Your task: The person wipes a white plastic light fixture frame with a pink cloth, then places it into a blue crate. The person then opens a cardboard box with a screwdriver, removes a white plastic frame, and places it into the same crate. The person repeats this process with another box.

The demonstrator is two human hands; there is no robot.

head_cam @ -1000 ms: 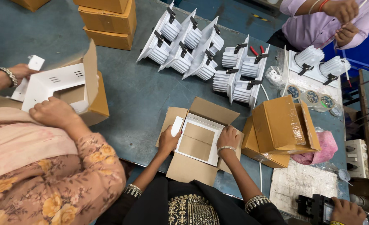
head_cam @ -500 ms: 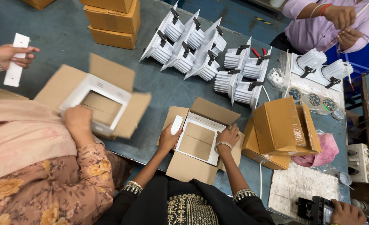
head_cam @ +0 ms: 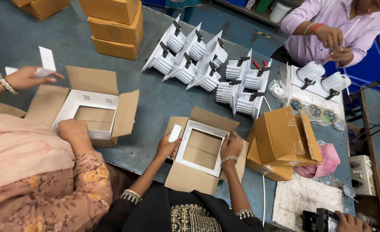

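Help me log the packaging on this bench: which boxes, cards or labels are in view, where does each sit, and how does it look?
Open brown box: centre, white square insert, between left hand and right hand.
Small white card: in left hand.
Second open box: left, before a co-worker.
Closed brown boxes: stacked, top.
Taped brown boxes: right.
Round labels: right, dark-ringed.

one head-worn view looks steeply down from close above the grey-blue worktable (head_cam: pixel 155 103), the near edge at bottom, the far side at top.
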